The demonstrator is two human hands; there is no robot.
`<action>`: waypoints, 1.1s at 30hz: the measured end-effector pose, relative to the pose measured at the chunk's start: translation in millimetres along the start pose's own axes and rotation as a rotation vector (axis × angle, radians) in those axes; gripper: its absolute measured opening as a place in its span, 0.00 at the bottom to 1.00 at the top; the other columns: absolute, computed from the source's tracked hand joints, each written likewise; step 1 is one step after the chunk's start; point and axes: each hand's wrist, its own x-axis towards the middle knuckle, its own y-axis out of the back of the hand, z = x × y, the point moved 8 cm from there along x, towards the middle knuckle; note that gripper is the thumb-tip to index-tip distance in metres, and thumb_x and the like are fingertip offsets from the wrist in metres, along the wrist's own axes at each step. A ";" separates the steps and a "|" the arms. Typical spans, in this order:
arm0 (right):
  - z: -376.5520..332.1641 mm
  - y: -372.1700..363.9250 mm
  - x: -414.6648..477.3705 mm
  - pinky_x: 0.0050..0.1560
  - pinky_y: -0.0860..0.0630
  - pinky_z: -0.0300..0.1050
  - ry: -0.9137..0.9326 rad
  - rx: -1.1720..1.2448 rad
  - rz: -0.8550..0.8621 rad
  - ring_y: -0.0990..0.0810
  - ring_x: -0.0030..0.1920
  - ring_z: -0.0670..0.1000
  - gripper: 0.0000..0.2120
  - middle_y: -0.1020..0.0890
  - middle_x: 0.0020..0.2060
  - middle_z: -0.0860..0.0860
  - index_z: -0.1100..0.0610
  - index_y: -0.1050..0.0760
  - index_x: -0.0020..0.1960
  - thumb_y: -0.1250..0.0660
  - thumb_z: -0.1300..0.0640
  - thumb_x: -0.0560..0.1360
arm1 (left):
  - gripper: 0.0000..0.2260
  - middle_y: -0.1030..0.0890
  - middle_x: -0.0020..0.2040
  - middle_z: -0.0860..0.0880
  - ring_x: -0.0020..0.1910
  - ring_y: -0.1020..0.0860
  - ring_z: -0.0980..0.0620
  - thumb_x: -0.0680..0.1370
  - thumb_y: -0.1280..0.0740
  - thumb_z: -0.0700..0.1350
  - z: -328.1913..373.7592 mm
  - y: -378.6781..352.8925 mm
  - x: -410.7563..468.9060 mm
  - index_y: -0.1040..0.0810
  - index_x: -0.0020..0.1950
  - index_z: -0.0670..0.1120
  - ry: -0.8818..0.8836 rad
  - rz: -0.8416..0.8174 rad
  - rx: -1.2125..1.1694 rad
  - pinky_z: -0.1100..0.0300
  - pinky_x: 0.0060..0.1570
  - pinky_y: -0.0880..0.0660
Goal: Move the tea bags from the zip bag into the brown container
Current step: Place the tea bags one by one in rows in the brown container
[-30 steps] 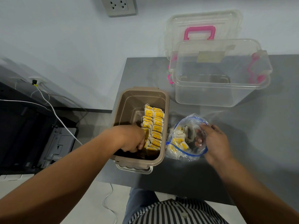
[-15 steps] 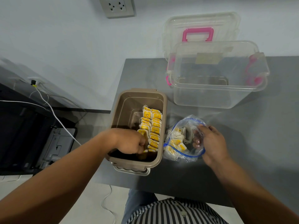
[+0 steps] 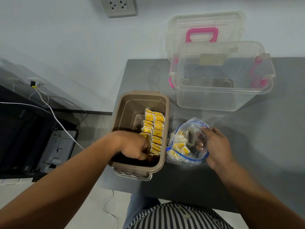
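Two rows of yellow-tagged tea bags [image 3: 155, 129] stand in the brown container [image 3: 167, 123], just beyond the left hand [image 3: 133, 147]. Its curled fingers dip inside, and what they pinch, if anything, is hidden. The right hand [image 3: 214, 146] grips the open mouth of the zip bag [image 3: 183, 156], its fingertips blurred behind plastic, with more tea bags heaped just left of it

- Brown container [image 3: 143, 95], rows of yellow-and-white tea bags [image 3: 157, 128].
- Clear zip bag [image 3: 189, 129], blue seal.
- Transparent box [image 3: 214, 100], pink clips [image 3: 171, 82].
- Grey table [image 3: 247, 146]; black-and-white striped shirt [image 3: 173, 217].
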 end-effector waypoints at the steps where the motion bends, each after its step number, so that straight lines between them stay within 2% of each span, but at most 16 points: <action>1: -0.4 0.4 0.4 0.27 0.26 0.39 0.003 -0.001 0.004 0.21 0.28 0.47 0.08 0.18 0.32 0.51 0.57 0.25 0.42 0.34 0.62 0.80 | 0.12 0.19 0.45 0.53 0.45 0.20 0.53 0.80 0.36 0.53 1.3 1.4 0.8 0.20 0.57 0.49 -0.011 0.026 0.028 0.56 0.53 0.22; 4: 0.6 0.6 2.0 0.24 0.28 0.38 -0.005 0.001 0.001 0.23 0.26 0.46 0.08 0.20 0.32 0.53 0.57 0.26 0.42 0.35 0.63 0.80 | 0.07 0.22 0.41 0.53 0.43 0.21 0.51 0.80 0.35 0.46 3.0 4.3 2.5 0.20 0.55 0.46 -0.012 0.099 0.110 0.58 0.50 0.23; 9: 1.9 2.1 6.9 0.25 0.31 0.40 -0.007 -0.048 -0.003 0.27 0.25 0.46 0.08 0.21 0.34 0.54 0.57 0.26 0.42 0.35 0.62 0.80 | 0.08 0.18 0.47 0.47 0.45 0.20 0.48 0.79 0.34 0.42 -0.1 3.2 9.0 0.19 0.56 0.43 0.076 0.178 0.187 0.57 0.53 0.21; 13: 4.1 2.6 10.7 0.38 0.24 0.47 -0.011 -0.053 0.008 0.20 0.36 0.52 0.05 0.18 0.37 0.55 0.58 0.23 0.45 0.34 0.61 0.80 | 0.08 0.22 0.42 0.48 0.42 0.23 0.49 0.80 0.34 0.44 -3.0 6.2 10.2 0.20 0.56 0.43 0.147 0.236 0.218 0.58 0.50 0.23; 18: 4.7 1.7 13.2 0.39 0.23 0.47 -0.012 -0.060 0.000 0.19 0.37 0.53 0.05 0.18 0.37 0.54 0.58 0.23 0.45 0.34 0.61 0.80 | 0.10 0.18 0.51 0.46 0.49 0.19 0.48 0.80 0.34 0.46 -8.2 6.8 9.9 0.21 0.59 0.43 0.215 0.231 0.191 0.57 0.55 0.23; 22: 4.0 1.5 14.1 0.38 0.23 0.46 -0.009 -0.081 0.000 0.18 0.38 0.52 0.06 0.16 0.36 0.53 0.57 0.22 0.44 0.34 0.60 0.80 | 0.10 0.19 0.48 0.46 0.48 0.19 0.48 0.80 0.34 0.46 -9.7 6.3 13.4 0.21 0.58 0.42 0.249 0.233 0.183 0.56 0.55 0.22; 24: 4.1 1.1 14.2 0.43 0.21 0.49 -0.011 -0.090 -0.004 0.17 0.41 0.55 0.06 0.16 0.38 0.54 0.57 0.22 0.45 0.34 0.60 0.80 | 0.10 0.20 0.48 0.47 0.48 0.19 0.48 0.80 0.34 0.46 -10.8 6.2 15.1 0.21 0.58 0.42 0.272 0.233 0.180 0.56 0.55 0.22; 28: 4.6 0.9 13.8 0.53 0.21 0.58 -0.020 -0.096 -0.007 0.18 0.47 0.59 0.04 0.16 0.43 0.57 0.58 0.22 0.47 0.34 0.60 0.80 | 0.11 0.18 0.53 0.45 0.51 0.19 0.47 0.81 0.35 0.45 -12.2 4.5 19.8 0.21 0.60 0.42 0.287 0.204 0.170 0.56 0.56 0.22; 33: 4.1 1.5 13.8 0.51 0.21 0.56 -0.015 -0.102 -0.004 0.17 0.46 0.59 0.05 0.16 0.42 0.57 0.58 0.22 0.47 0.34 0.60 0.80 | 0.11 0.18 0.54 0.44 0.52 0.19 0.46 0.80 0.34 0.45 -13.5 4.7 24.8 0.22 0.60 0.42 0.287 0.216 0.137 0.57 0.55 0.24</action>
